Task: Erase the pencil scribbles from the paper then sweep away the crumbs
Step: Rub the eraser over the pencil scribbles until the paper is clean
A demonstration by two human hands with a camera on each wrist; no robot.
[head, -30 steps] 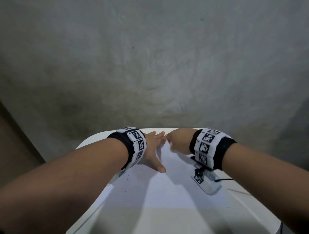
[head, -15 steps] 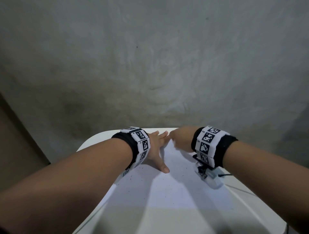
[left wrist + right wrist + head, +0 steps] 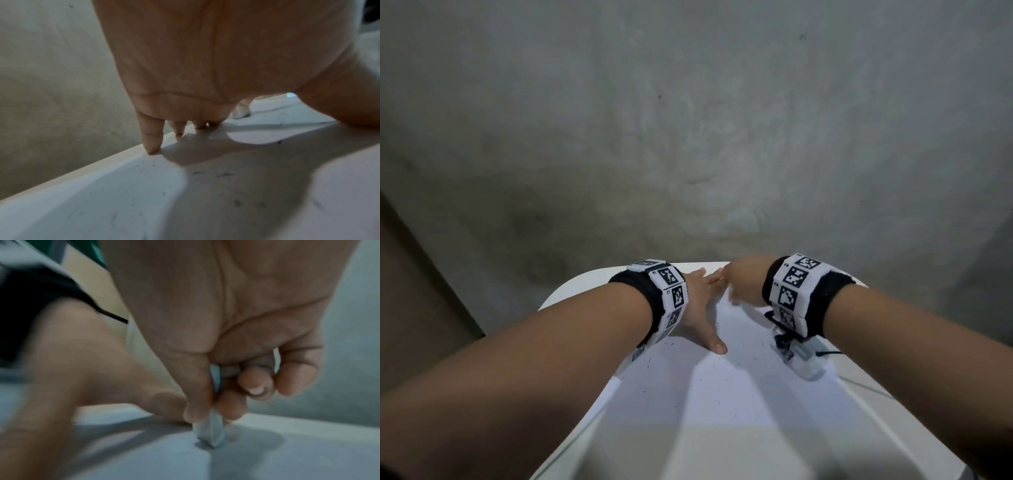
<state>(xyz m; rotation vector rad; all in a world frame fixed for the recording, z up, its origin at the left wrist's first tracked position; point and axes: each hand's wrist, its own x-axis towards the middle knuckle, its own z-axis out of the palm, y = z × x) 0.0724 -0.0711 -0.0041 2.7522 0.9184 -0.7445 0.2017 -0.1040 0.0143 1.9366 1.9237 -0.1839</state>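
Head cam: left hand (image 3: 700,308) lies flat, fingers spread, pinning the paper (image 3: 722,394) at its far edge. Right hand (image 3: 744,284) pinches a white eraser (image 3: 209,433), tip down on the paper's far end, crumbs (image 3: 736,358) scattered nearer.

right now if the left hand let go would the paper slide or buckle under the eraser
Probably slide: the thin paper lies loose on a smooth white table. It may buckle too, since the eraser presses near its far edge, with only the left hand pinning it.

Not much moved tbh. The right hand (image 3: 744,282) slid a bit toward the far edge of the paper (image 3: 722,394) with the eraser (image 3: 209,433), so it's now closer to the left hand's (image 3: 702,305) fingertips (image 3: 714,275).
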